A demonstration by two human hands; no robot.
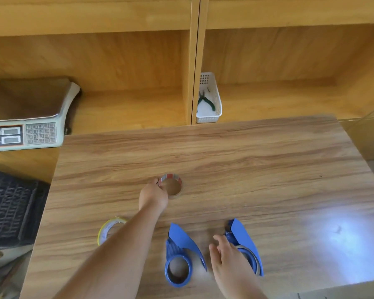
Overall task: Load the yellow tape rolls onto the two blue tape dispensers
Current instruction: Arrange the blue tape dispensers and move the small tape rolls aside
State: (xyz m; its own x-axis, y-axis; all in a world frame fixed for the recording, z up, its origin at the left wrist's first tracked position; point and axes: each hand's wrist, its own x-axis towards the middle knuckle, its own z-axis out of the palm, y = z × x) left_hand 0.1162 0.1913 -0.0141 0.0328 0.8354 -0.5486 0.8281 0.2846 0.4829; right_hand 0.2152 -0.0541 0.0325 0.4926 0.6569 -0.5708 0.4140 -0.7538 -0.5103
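Observation:
A cardboard tape core with a red and grey rim lies in the middle of the wooden table. My left hand reaches out and pinches the core's near-left rim. A yellow tape roll lies at the near left, partly hidden by my left forearm. Two blue tape dispensers lie near the front edge: the left dispenser has a bare hub, the right dispenser carries a ring around its hub. My right hand rests against the right dispenser with fingers spread.
A weighing scale stands at the back left on the wooden shelving. A white basket with green-handled pliers sits in the shelf behind the table. A black crate is on the left, below table level.

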